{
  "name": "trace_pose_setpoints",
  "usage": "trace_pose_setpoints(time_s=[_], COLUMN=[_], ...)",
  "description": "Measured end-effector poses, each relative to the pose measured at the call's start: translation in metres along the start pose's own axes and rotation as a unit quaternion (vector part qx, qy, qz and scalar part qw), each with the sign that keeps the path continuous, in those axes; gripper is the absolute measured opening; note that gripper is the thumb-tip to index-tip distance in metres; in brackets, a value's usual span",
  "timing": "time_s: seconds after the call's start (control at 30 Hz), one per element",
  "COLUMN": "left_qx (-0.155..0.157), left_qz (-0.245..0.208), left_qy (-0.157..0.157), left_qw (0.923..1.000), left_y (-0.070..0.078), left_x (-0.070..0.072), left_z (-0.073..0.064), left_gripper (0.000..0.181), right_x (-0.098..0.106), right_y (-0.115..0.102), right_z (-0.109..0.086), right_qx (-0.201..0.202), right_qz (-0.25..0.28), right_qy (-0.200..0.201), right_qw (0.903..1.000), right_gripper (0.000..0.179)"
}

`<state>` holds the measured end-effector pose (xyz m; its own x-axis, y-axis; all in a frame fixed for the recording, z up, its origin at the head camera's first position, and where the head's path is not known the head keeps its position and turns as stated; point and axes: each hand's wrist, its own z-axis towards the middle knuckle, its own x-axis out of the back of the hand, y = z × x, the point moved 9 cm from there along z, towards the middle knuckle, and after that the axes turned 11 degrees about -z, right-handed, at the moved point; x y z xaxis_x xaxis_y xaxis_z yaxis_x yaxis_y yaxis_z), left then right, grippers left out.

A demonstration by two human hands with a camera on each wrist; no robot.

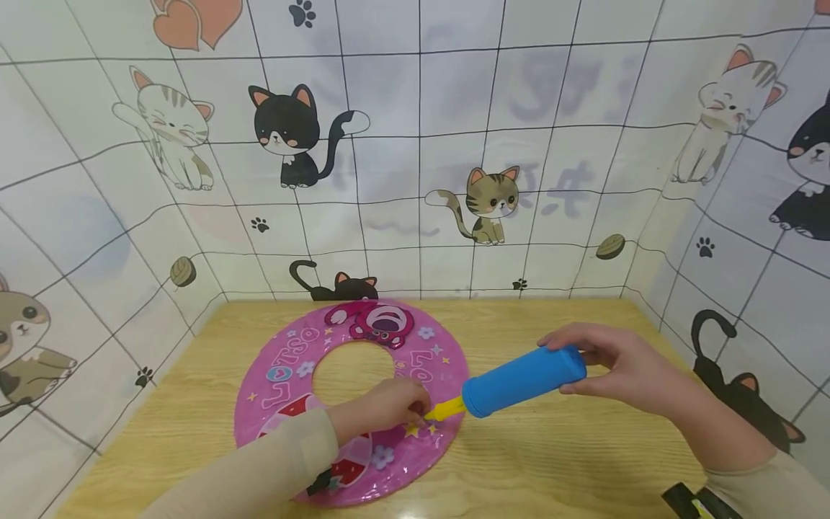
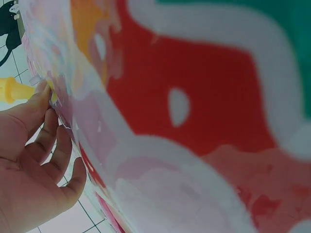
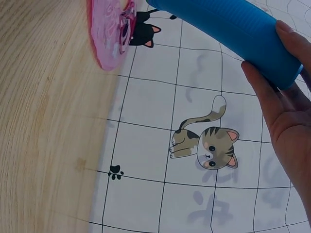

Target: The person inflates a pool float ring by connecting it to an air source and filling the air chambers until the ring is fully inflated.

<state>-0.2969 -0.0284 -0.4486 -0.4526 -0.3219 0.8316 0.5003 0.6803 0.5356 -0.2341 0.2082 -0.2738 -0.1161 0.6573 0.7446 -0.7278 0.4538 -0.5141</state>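
Note:
A pink swim ring (image 1: 259, 393) printed with a bear, flowers and strawberries lies on the table, looking inflated. My left hand (image 1: 392, 402) reaches over its right side and pinches the clear valve (image 2: 36, 79) between thumb and forefinger. At those fingertips is the yellow nozzle (image 1: 446, 409) of a blue hand pump (image 1: 525, 382), tilted with its far end higher. My right hand (image 1: 622, 367) grips that blue end, thumb below and fingers over the top. How deep the nozzle sits in the valve is hidden by the left fingers.
The wood-grain table (image 1: 558, 461) extends to the right of the ring. A white cat-print sheet (image 1: 402, 144) with a black grid stands behind it and along both sides. A dark strap with a yellow mark (image 1: 700, 502) is at the right sleeve.

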Motion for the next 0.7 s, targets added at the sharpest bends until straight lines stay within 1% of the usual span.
trace_pose_setpoints(time_s=[0.1, 0.2, 0.33, 0.4, 0.5, 0.57, 0.7], left_qx=[0.005, 0.011, 0.015, 0.012, 0.002, -0.001, -0.007], left_qz=[-0.006, -0.01, 0.002, 0.009, 0.019, 0.016, 0.011], left_qy=[-0.003, -0.005, -0.002, 0.001, 0.006, 0.01, 0.016], left_qw=[1.0, 0.9999, 0.9999, 0.9999, 0.9998, 0.9998, 0.9998], left_y=[-0.001, -0.001, -0.002, -0.002, 0.001, 0.0, -0.003], left_x=[0.0, 0.001, 0.001, 0.001, 0.003, 0.003, 0.004], left_z=[0.0, 0.001, -0.001, -0.002, -0.002, -0.003, -0.005], left_gripper=[0.012, 0.012, 0.013, 0.014, 0.015, 0.014, 0.016], right_x=[0.0, 0.0, -0.002, -0.002, -0.001, 0.0, -0.001], right_y=[0.003, 0.009, 0.013, 0.013, 0.015, 0.018, 0.027], right_z=[-0.001, -0.006, -0.012, -0.016, -0.024, -0.028, -0.038], right_qx=[-0.015, -0.04, -0.059, -0.058, -0.063, -0.071, -0.104], right_qz=[-0.004, -0.015, -0.024, -0.026, -0.048, -0.07, -0.102], right_qy=[0.003, 0.013, 0.025, 0.027, 0.031, 0.032, 0.025], right_qw=[0.9999, 0.999, 0.9977, 0.9976, 0.9963, 0.9945, 0.989], right_gripper=[0.053, 0.054, 0.055, 0.055, 0.056, 0.057, 0.056])
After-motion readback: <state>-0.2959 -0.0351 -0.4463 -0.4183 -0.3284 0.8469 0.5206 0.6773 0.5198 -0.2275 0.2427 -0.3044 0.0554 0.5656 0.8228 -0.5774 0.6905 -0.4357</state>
